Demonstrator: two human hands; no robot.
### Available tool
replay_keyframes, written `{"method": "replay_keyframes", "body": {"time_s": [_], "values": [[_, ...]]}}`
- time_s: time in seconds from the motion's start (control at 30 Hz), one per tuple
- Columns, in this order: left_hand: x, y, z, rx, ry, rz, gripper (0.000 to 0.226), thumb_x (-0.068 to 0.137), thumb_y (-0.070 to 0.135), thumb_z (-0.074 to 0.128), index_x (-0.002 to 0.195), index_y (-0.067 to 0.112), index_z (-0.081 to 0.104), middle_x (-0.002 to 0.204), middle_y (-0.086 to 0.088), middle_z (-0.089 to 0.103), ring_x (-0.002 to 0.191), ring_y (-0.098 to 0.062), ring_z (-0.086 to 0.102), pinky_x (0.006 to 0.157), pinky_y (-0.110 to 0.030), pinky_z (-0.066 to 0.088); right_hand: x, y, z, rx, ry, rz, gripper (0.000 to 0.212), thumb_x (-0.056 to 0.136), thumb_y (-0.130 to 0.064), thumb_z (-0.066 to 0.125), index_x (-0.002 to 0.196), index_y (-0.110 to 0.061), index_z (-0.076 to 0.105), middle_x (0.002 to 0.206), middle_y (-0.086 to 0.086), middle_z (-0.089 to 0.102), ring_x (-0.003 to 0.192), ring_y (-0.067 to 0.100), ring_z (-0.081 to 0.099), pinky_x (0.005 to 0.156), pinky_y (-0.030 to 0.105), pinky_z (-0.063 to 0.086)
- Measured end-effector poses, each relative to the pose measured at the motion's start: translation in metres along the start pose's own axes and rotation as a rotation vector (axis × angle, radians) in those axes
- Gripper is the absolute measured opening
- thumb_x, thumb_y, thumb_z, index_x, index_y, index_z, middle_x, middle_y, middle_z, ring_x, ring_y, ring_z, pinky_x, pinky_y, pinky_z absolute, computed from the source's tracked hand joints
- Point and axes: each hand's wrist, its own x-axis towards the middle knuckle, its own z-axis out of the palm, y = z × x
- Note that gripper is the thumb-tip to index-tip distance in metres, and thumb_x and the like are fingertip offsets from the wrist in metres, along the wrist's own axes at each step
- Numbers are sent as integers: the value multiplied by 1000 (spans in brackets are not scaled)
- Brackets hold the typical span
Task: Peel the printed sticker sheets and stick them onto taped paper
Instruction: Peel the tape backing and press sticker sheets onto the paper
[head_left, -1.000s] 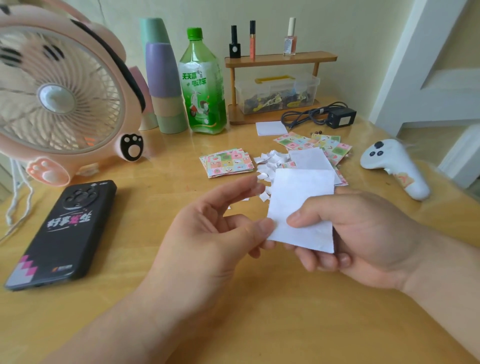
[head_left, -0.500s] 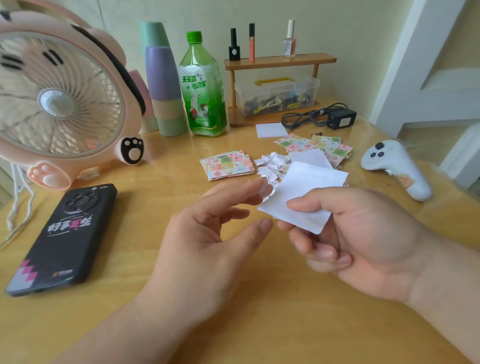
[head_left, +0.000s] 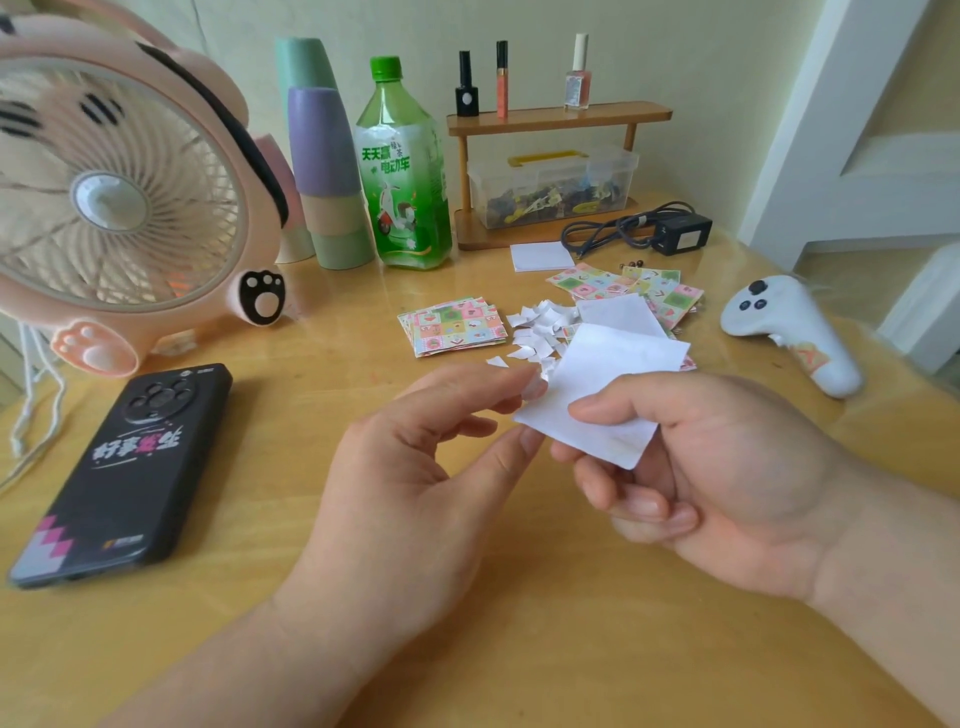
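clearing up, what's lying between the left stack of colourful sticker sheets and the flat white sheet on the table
A heap of small torn white paper scraps, shown in the head view.

White square sheet (head_left: 608, 395) pinched in your right hand (head_left: 717, 467), blank face towards you, tilted above the worktop (head_left: 260, 597), stack of printed sticker sheets (head_left: 452, 326) flat beyond it, more printed sheets (head_left: 623, 283) fanned further right, curled white scraps (head_left: 540, 327) heaped between them

Bright, even daylight here; only soft shadows on the tabletop (head_left: 519, 597), a pale sheen toward its far edge, wide-angle bowing the fan (head_left: 114, 197) at left.
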Motion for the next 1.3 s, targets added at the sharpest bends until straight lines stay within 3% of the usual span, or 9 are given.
{"method": "replay_keyframes", "body": {"time_s": [0.37, 0.6, 0.9, 1.0, 1.13, 1.2, 1.3], "values": [[-3, 4, 0, 171, 0, 89, 23, 87, 16, 72, 109, 23, 76, 106, 8, 75, 103, -24, 68, 85, -32, 54, 1, 0, -1, -25, -5, 26, 31, 85, -17, 57, 60, -7, 72, 54, 17, 55, 36, 14, 32, 39, 23, 13], [-1, 9, -1, 346, 47, 233, 17, 85, 16, 76, 100, 26, 77, 94, 16, 72, 92, -8, 70, 82, -15, 48, 2, 2, -1, -30, -38, 67, 23, 69, -23, 63, 63, -3, 72, 54, 17, 56, 35, 14, 33, 38, 22, 13], [0, 17, -1, 402, 49, 266, 5, 85, 20, 77, 90, 21, 78, 83, 17, 69, 78, 5, 61, 72, -3, 37, 3, 1, -3, -39, -56, 72, 28, 70, -30, 61, 62, -5, 71, 52, 16, 55, 34, 13, 32, 39, 19, 12], [-1, 18, -2, 345, 22, 211, 1, 86, 24, 76, 85, 24, 76, 80, 13, 69, 80, -4, 65, 72, -8, 41, 4, -1, -5, -38, -56, 111, 35, 82, -31, 56, 63, -4, 70, 54, 17, 55, 34, 14, 32, 38, 17, 12], [-1, 13, -1, 81, -37, -31, 4, 86, 25, 74, 83, 24, 71, 79, 8, 72, 77, -8, 67, 75, -20, 49, 4, -4, -8, -126, -15, 148, 63, 76, -60, 54, 62, 0, 68, 49, 18, 53, 32, 17, 33, 38, 17, 14], [0, 13, 0, -86, -48, -123, 9, 87, 19, 75, 82, 18, 67, 72, 9, 69, 69, -5, 62, 70, -16, 47, 5, -3, -11, -373, 119, 50, 75, 79, -73, 48, 58, -4, 69, 49, 17, 54, 35, 18, 37, 37, 22, 23], [2, 13, 0, -244, -20, -239, 10, 89, 13, 73, 83, 14, 65, 67, 3, 62, 59, -5, 55, 63, -11, 44, 8, 0, -18, -666, 340, -268, 76, 83, -78, 50, 68, -6, 68, 52, 9, 57, 46, 12, 48, 56, 31, 38]]}}
